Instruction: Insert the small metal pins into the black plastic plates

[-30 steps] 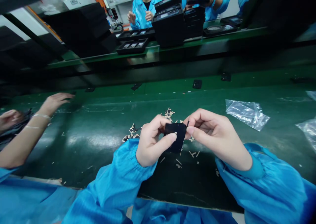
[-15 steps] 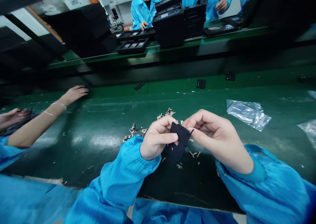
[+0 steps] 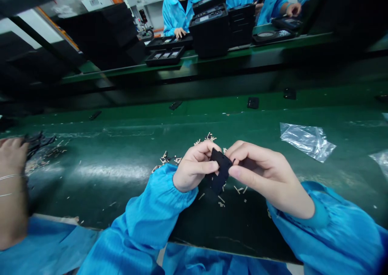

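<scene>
Head view: hands (image 3: 226, 172) pinch black part (image 3: 220, 170), green bench (image 3: 121, 154) open around.

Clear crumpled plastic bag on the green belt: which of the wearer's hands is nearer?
Right. The right hand is left of the clear crumpled plastic bag; the left hand lies farther left.

1. The small part (image 3: 220, 168) held in both hands was matte black.
2. The bench (image 3: 121, 162) was dark green and glossy.
3. The sleeves (image 3: 151, 214) were bright blue.
4. The plastic bag (image 3: 306, 139) was clear.
5. The scattered bits (image 3: 169, 158) were pale beige.
</scene>
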A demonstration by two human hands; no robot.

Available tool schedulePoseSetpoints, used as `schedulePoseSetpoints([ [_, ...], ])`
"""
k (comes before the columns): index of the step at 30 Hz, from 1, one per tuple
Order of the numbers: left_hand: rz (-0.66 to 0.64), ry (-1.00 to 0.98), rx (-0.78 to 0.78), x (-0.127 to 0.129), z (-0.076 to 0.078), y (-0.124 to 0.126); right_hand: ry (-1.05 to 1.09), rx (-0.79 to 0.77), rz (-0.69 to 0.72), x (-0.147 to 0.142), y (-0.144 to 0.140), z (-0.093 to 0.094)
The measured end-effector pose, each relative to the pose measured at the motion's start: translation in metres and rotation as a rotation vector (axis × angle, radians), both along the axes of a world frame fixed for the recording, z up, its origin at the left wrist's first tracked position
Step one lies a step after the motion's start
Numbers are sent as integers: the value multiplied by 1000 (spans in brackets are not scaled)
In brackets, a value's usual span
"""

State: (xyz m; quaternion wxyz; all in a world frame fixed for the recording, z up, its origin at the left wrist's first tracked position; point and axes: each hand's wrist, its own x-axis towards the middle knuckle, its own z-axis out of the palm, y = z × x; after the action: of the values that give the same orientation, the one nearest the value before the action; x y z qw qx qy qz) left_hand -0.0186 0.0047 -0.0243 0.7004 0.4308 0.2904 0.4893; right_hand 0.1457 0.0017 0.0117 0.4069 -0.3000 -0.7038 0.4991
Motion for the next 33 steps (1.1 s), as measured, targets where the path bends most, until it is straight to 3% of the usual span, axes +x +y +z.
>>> schedulePoseSetpoints([
  [7,-42,114,132,-6,-8,6,-45,119,71,2,0,2],
  [12,-90,217,263,-13,-6,10,-53,129,119,2,1,2],
  [18,-206,378,553,-24,8,18,-93,137,184,2,1,2],
  [25,-271,590,742,-33,24,20,-120,170,225,3,1,2],
  [33,-339,644,862,-33,37,21,-144,161,271,2,1,3],
])
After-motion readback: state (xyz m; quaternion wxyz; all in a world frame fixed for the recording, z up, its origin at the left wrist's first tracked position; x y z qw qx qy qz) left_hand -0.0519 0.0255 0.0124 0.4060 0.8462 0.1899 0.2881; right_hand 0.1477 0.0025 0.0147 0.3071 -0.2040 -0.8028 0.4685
